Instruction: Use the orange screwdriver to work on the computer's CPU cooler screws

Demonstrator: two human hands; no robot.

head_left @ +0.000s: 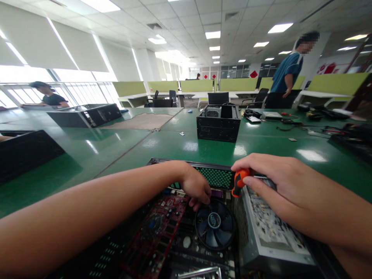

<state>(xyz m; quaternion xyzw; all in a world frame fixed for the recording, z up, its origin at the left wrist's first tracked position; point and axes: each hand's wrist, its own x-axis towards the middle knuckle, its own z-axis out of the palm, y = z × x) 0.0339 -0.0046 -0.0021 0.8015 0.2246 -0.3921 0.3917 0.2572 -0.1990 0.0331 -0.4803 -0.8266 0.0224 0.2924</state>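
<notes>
An opened computer case lies in front of me, its perforated rear panel on the far side. Inside it are a red circuit board, a round black cooling fan and a metal power supply on the right. My left hand reaches in just above the fan, fingers curled down and pressed together; what they hold, if anything, is hidden. My right hand grips an orange and black screwdriver by its handle between thumb and fingers, beside the power supply's top corner. The screwdriver's tip does not show.
Another black computer case stands farther back on the green table. More cases are at the left. Cables and loose parts lie at the right. One person stands at the far right; another is at the left.
</notes>
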